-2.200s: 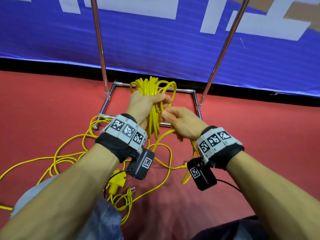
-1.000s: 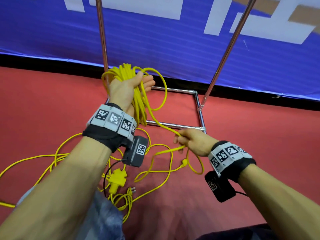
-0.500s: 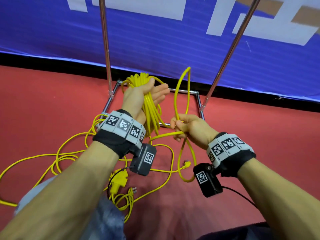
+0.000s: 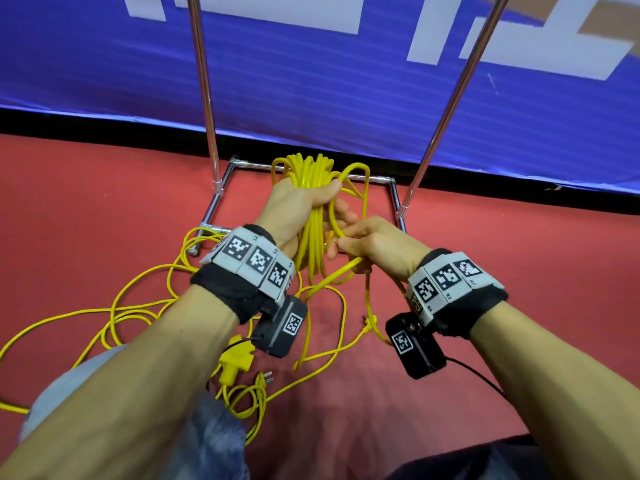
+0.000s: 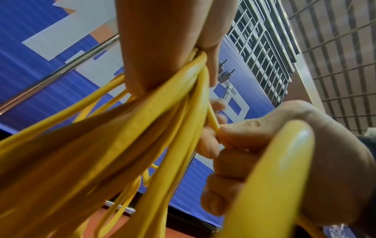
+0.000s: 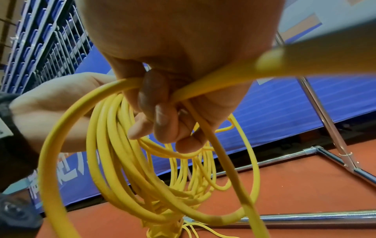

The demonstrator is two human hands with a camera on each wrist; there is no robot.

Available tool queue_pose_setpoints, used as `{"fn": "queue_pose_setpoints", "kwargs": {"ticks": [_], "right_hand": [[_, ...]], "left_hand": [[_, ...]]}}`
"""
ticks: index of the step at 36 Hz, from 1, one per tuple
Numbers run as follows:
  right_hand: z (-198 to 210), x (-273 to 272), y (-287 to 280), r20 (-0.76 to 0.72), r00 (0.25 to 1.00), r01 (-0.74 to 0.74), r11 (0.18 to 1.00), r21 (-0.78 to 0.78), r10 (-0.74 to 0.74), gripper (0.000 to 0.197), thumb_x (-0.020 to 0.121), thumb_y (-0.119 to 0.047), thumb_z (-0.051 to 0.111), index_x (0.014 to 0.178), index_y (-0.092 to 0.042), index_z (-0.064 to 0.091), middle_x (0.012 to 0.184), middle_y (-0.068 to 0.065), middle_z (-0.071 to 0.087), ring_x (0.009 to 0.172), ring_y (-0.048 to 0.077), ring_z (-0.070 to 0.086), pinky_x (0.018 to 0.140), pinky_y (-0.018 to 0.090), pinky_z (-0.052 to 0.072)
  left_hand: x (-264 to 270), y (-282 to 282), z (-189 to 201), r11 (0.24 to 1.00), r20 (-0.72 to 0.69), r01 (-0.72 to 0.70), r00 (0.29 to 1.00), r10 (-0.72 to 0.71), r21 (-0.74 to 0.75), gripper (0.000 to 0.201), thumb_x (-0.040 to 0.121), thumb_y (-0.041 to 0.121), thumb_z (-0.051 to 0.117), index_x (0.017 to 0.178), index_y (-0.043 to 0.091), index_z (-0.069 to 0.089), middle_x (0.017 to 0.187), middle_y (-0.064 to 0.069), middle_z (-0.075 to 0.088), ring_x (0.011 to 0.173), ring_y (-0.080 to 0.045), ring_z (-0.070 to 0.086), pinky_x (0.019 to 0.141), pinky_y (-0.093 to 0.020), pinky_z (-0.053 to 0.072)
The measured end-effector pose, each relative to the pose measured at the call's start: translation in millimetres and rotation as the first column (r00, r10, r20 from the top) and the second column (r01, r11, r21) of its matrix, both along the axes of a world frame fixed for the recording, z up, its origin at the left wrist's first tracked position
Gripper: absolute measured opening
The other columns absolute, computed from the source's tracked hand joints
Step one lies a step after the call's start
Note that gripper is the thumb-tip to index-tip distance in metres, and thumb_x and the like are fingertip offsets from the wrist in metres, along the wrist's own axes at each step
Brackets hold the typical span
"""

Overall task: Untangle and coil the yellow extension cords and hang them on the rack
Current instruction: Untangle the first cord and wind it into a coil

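The left hand (image 4: 298, 206) was wrapped tight around a bunch of yellow cord loops (image 4: 311, 216), holding the coil up above the red floor (image 4: 104, 209). The right hand (image 4: 374, 244) sat just beside it, fingers curled around one strand of the same yellow cord (image 4: 337, 273), touching the coil.

From the right hand the loose cord fell down to the floor below both wrists. More yellow cord lay in messy loops (image 4: 138, 306) on the floor under the left arm. A yellow socket block (image 4: 235, 362) and a small plug (image 4: 265, 377) lay there too.

Past the hands stood the shiny metal rack (image 4: 207, 98), with two poles going up and a square frame flat on the floor. Behind it hung a big blue banner (image 4: 311, 81) with white shapes.
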State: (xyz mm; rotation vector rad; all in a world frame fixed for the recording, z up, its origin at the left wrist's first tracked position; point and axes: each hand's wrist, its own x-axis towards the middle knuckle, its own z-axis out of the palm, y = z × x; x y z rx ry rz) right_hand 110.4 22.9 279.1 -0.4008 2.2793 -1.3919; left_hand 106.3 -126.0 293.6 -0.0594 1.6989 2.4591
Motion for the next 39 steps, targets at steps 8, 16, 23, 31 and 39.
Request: {"fn": "queue_pose_setpoints", "kwargs": {"ticks": [8, 16, 23, 31, 39], "right_hand": [[-22, -3, 17, -0.119, 0.988, -0.063, 0.963, 0.264, 0.097, 0.06, 0.071, 0.019, 0.045, 0.111, -0.024, 0.055, 0.102, -0.003, 0.063, 0.104, 0.035, 0.062, 0.084, 0.05, 0.053], [-68, -3, 46, 0.037, 0.999, -0.008, 0.797, 0.604, -0.017, 0.041, 0.094, -0.002, 0.039, 0.132, -0.014, 0.047, 0.113, 0.018, 0.067, 0.097, 0.03, 0.064, 0.076, 0.036, 0.051], [-83, -4, 39, 0.04, 0.999, -0.047, 0.442, 0.896, 0.026, 0.059, 0.092, -0.04, 0.056, 0.133, -0.004, 0.034, 0.132, 0.023, 0.052, 0.121, 0.036, 0.053, 0.089, 0.038, 0.045], [-57, 8, -13, -0.387, 0.909, 0.043, 0.89, 0.455, 0.154, 0.07, 0.076, -0.007, 0.07, 0.141, -0.017, 0.046, 0.14, 0.009, 0.049, 0.131, 0.023, 0.044, 0.103, 0.019, 0.027], [-61, 15, -31, 0.089, 0.986, -0.14, 0.99, 0.009, 0.139, 0.023, 0.094, -0.013, 0.058, 0.075, -0.001, 0.065, 0.075, 0.01, 0.069, 0.074, 0.007, 0.06, 0.083, 0.031, 0.048]], "left_hand": [[-15, -8, -1, 0.961, -0.019, -0.204, 0.977, 0.212, 0.187, 0.025, 0.093, 0.002, 0.057, 0.071, 0.01, 0.05, 0.054, -0.002, 0.042, 0.04, -0.014, 0.04, 0.043, -0.022, 0.035], [-23, -34, 16, 0.874, -0.043, -0.332, 0.928, 0.37, 0.355, 0.021, 0.094, 0.004, 0.055, 0.075, 0.01, 0.048, 0.05, 0.001, 0.039, 0.038, -0.012, 0.035, 0.05, -0.026, 0.029], [-22, -48, 21, 0.848, -0.038, -0.278, 0.943, 0.33, 0.451, 0.025, 0.094, 0.007, 0.053, 0.07, 0.012, 0.049, 0.051, 0.002, 0.038, 0.038, -0.011, 0.035, 0.047, -0.025, 0.035], [-19, -38, 21, 0.843, -0.013, -0.248, 0.957, 0.289, 0.478, 0.028, 0.097, 0.01, 0.052, 0.07, 0.013, 0.044, 0.052, 0.002, 0.038, 0.039, -0.011, 0.035, 0.047, -0.025, 0.034], [-16, -36, 22, 0.796, 0.003, -0.26, 0.951, 0.308, 0.546, 0.029, 0.099, 0.014, 0.051, 0.071, 0.016, 0.043, 0.051, 0.003, 0.037, 0.041, -0.01, 0.038, 0.048, -0.023, 0.037]]}}
